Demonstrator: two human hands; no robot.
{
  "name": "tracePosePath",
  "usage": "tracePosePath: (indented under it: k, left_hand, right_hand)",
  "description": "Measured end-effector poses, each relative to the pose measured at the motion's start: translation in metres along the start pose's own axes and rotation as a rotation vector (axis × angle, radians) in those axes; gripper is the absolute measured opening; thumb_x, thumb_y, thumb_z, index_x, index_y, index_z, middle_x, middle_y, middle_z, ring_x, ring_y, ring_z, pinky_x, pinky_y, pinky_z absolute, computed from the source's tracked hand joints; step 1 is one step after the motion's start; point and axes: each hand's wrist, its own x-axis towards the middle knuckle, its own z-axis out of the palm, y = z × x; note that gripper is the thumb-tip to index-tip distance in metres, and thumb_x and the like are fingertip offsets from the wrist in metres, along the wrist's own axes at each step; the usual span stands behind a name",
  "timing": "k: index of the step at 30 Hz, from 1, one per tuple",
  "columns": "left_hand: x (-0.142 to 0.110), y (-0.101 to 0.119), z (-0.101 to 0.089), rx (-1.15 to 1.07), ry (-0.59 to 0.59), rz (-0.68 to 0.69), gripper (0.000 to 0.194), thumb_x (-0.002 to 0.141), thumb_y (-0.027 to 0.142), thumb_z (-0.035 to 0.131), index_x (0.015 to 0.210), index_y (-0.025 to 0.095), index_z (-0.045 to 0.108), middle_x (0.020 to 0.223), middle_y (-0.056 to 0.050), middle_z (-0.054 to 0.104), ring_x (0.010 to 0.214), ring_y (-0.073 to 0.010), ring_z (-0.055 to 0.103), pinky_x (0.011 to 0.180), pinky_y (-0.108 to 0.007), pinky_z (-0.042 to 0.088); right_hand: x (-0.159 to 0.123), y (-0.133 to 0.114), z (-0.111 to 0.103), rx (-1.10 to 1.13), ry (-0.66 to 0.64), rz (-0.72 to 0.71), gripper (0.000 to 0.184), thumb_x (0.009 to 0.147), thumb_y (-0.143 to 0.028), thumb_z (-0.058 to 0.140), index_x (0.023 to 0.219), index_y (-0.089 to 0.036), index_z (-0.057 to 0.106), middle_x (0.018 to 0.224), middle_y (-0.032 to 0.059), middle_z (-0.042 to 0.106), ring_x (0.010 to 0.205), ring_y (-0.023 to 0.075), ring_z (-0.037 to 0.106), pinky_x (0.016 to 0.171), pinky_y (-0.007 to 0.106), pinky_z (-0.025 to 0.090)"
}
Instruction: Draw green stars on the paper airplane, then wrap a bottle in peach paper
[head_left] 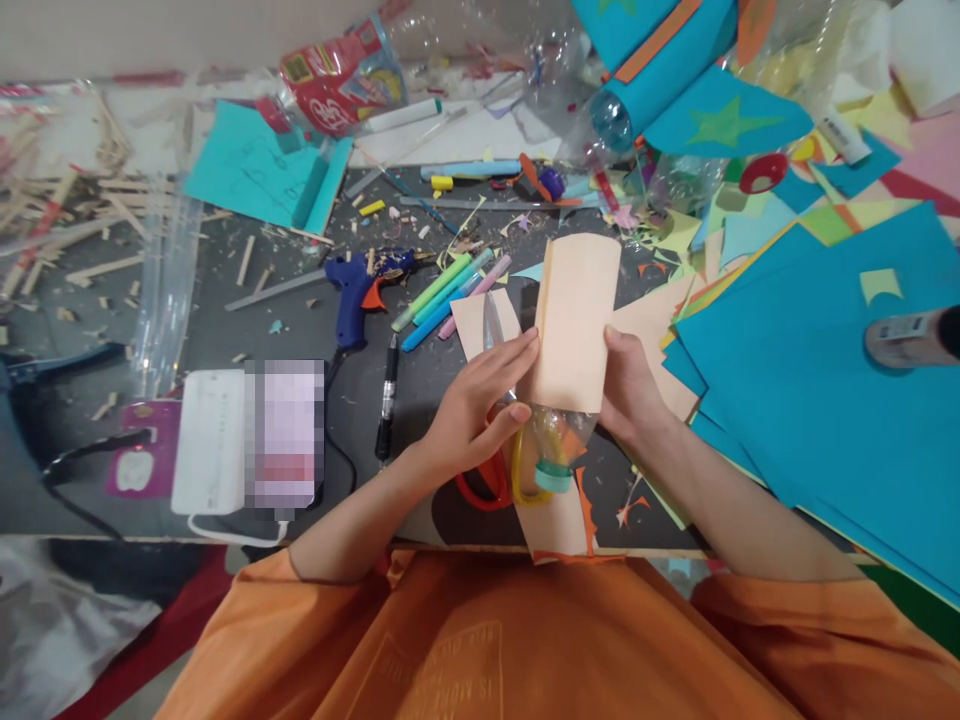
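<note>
A clear plastic bottle (574,425) with a green cap (553,476) is held in front of me, its cap end pointing toward my body. A sheet of peach paper (576,325) wraps round its body. My right hand (634,385) is closed on the wrapped bottle from the right, thumb on the paper. On the other side my left hand (480,405) has its fingers stretched out, fingertips touching the paper's left edge, thumb apart. Scissors (486,485) with red and yellow handles lie beneath, partly hidden by the left hand and the bottle.
A blue glue gun (349,300), several markers (450,305) and a black pen (388,400) lie to the left. Farther left are a white power bank (210,440) and a phone (289,430). Blue paper sheets (817,350) cover the right. Wood sticks and paper scraps litter the back.
</note>
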Motion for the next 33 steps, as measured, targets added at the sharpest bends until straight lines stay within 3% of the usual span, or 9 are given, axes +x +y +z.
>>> tracePosePath:
  k: [6,10,14,16,20,25,30,33]
  left_hand:
    - [0.002,0.002,-0.003,0.094,0.018,0.057,0.055,0.102,0.047,0.044,0.153,0.026,0.043,0.15,-0.015,0.056,0.138,-0.0268,0.056,0.109,-0.048,0.05]
    - [0.003,0.005,-0.006,0.12,0.048,0.099,0.046,0.102,0.04,0.043,0.143,0.023,0.056,0.139,-0.016,0.065,0.128,-0.0254,0.064,0.103,-0.045,0.054]
    - [0.003,0.011,-0.008,0.035,0.091,0.148,0.039,0.102,0.035,0.044,0.134,0.026,0.064,0.128,-0.011,0.073,0.115,-0.0215,0.072,0.097,-0.04,0.058]
    - [0.003,0.013,-0.007,-0.043,0.15,0.097,0.038,0.104,0.035,0.041,0.131,0.028,0.067,0.126,-0.008,0.074,0.114,-0.0201,0.072,0.098,-0.039,0.058]
    - [0.001,0.004,-0.004,-0.028,0.177,-0.052,0.044,0.105,0.037,0.038,0.145,0.029,0.054,0.147,-0.007,0.06,0.139,-0.0212,0.055,0.114,-0.042,0.048]
    - [-0.001,-0.006,0.0,0.02,0.038,-0.012,0.058,0.104,0.042,0.042,0.158,0.027,0.032,0.163,-0.012,0.039,0.151,-0.026,0.039,0.12,-0.045,0.041]
    - [0.001,0.002,-0.001,0.048,0.005,0.055,0.059,0.102,0.04,0.046,0.158,0.029,0.032,0.16,-0.012,0.043,0.148,-0.0271,0.044,0.118,-0.048,0.044]
    - [0.003,0.009,-0.003,-0.02,0.046,0.06,0.048,0.103,0.038,0.043,0.15,0.029,0.047,0.15,-0.011,0.057,0.139,-0.0247,0.055,0.113,-0.045,0.049]
  right_hand:
    - [-0.001,0.002,0.001,0.006,-0.002,0.032,0.043,0.066,-0.059,0.072,0.09,-0.023,0.069,0.098,0.0085,0.08,0.122,0.0347,0.066,0.104,0.053,0.055]
    - [-0.002,0.002,0.002,0.013,-0.006,0.047,0.046,0.065,-0.06,0.072,0.092,-0.022,0.07,0.099,0.0092,0.08,0.123,0.0354,0.066,0.105,0.053,0.055]
    - [-0.001,0.002,0.001,0.024,-0.031,0.08,0.054,0.066,-0.062,0.07,0.101,-0.022,0.071,0.103,0.0101,0.08,0.126,0.0359,0.064,0.104,0.055,0.055]
    - [-0.002,0.003,0.002,0.028,-0.026,0.081,0.053,0.067,-0.062,0.069,0.102,-0.022,0.071,0.105,0.0095,0.08,0.126,0.0355,0.064,0.103,0.054,0.056]
    - [-0.003,0.005,0.003,0.049,-0.041,0.112,0.052,0.066,-0.06,0.072,0.102,-0.023,0.072,0.106,0.0084,0.08,0.125,0.0357,0.065,0.102,0.054,0.057]
    - [-0.002,0.004,0.002,0.039,-0.075,0.133,0.048,0.066,-0.063,0.07,0.092,-0.023,0.072,0.099,0.0083,0.08,0.122,0.0356,0.066,0.103,0.055,0.055]
    - [-0.001,0.003,0.001,0.016,-0.009,0.09,0.041,0.063,-0.062,0.074,0.077,-0.024,0.07,0.09,0.0067,0.081,0.119,0.035,0.068,0.105,0.053,0.055]
    - [-0.001,0.005,0.001,0.001,-0.008,0.08,0.043,0.065,-0.063,0.072,0.082,-0.024,0.07,0.092,0.0074,0.081,0.119,0.0349,0.068,0.104,0.053,0.055]
